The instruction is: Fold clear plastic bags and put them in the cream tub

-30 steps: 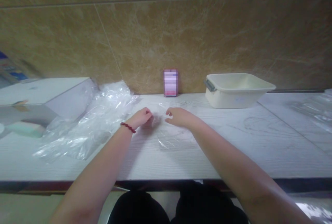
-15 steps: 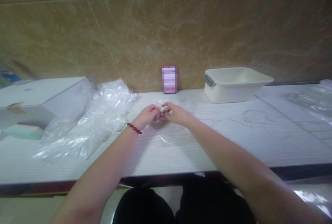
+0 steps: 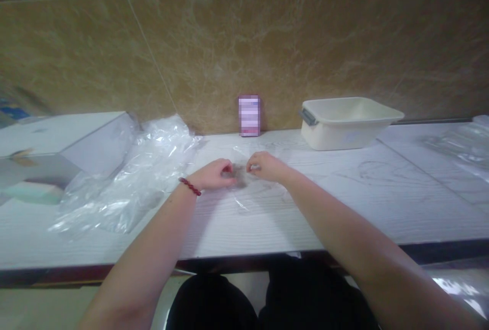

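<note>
On my feed, the left hand [image 3: 214, 175] has its fingers curled and its thumb set apart from them, a gap between. The right hand [image 3: 268, 167] faces it, finger and thumb bent toward each other in a small ring. I can't tell whether either one grips anything: whatever lies in those gaps is clear and blurred.

The film [image 3: 241, 203] is on the table [image 3: 344, 220], beneath and between the hands. I make it out mainly by its glints, and its edges are largely lost to me. That is my chief worry: clear plastic on a pale top makes it easy to misjudge an edge and pinch nothing, or catch two layers as one. Thin as it looks, it could also slip, crease or cling to the fingers, and a hard pull apart might stretch or tear it.

Just beyond the left wrist, with its bracelet [image 3: 190, 186], lies the heap [image 3: 126, 197] of crumpled plastic; a wide sweep of that forearm could snag it. The box [image 3: 95, 141] is next to the heap. Ahead, the phone [image 3: 249, 116] leans on the wall [image 3: 214, 55], and a knock could tip it. The tub [image 3: 336, 136] sits well clear to the right.
</note>
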A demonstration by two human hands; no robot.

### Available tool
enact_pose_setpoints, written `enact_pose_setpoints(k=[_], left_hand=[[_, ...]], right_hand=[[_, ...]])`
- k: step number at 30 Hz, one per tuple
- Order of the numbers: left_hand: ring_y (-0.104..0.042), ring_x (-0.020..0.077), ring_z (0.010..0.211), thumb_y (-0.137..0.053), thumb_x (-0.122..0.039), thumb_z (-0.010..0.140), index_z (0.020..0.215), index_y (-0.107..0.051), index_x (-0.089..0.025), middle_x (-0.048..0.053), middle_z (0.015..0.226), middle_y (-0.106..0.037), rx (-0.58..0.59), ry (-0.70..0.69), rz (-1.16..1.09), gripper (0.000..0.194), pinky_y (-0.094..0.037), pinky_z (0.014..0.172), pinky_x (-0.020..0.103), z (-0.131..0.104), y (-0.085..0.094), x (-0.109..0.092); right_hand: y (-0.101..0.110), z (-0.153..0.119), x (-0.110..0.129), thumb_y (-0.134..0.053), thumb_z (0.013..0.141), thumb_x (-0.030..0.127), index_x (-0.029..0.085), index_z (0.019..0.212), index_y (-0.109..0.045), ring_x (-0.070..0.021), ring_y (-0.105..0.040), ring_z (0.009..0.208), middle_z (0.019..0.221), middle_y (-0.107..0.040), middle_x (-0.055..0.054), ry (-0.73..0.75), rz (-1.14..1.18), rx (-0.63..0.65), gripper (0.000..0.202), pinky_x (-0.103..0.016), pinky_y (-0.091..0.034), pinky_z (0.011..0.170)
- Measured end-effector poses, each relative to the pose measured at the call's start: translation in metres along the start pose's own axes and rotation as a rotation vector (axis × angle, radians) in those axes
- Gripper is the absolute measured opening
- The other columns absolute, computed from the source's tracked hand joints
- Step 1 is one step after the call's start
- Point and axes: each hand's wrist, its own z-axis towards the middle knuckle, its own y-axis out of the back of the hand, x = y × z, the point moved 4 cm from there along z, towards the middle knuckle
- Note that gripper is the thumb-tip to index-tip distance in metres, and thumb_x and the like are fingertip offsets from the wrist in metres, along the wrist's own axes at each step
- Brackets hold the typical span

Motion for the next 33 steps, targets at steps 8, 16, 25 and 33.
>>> enact_pose_setpoints(k=[8,16,25,33], left_hand=[[-0.049,0.0184,0.086,-0.050,-0.043,0.067,0.092,-0.056,-0.017,0.006,0.090,-0.056,0.015,-0.101,-0.005,0.037,-0.035,0.079,0.030,0.000,-0.001,-0.004],[-0.032,0.0238,0.114,-0.049,-0.054,0.066,0.106,-0.054,-0.029,0.006,0.119,-0.044,0.047,0.020,0.037,0.048,-0.020,0.095,0.036,0.002,-0.011,0.004],[-0.012,0.0325,0.123,-0.040,-0.066,0.063,0.115,-0.045,-0.034,0.005,0.136,-0.022,0.191,0.155,0.128,0.061,-0.007,0.095,0.049,-0.003,-0.017,0.011],[-0.007,0.0364,0.123,-0.039,-0.068,0.062,0.118,-0.040,-0.036,0.006,0.138,-0.015,0.231,0.185,0.156,0.065,-0.007,0.093,0.054,-0.004,-0.020,0.011]], right_hand=[[-0.004,-0.003,-0.010,-0.050,0.067,0.012,0.021,0.075,-0.065,-0.0143,-0.049,0.084,0.084,-0.058,-0.003,-0.065,-0.061,0.070,0.019,-0.027,-0.031,0.082],[-0.001,-0.007,-0.016,-0.050,0.069,0.018,0.023,0.077,-0.066,-0.0167,-0.048,0.088,0.087,-0.057,-0.004,-0.102,-0.080,0.116,0.018,-0.030,-0.030,0.083],[0.005,-0.007,-0.015,-0.053,0.069,0.022,0.024,0.077,-0.067,-0.0164,-0.048,0.086,0.087,-0.057,-0.004,-0.079,-0.102,0.117,0.017,-0.030,-0.030,0.081],[0.006,-0.008,-0.022,-0.051,0.069,0.016,0.026,0.078,-0.067,-0.0172,-0.046,0.088,0.090,-0.057,-0.003,-0.123,-0.121,0.162,0.021,-0.032,-0.029,0.081]])
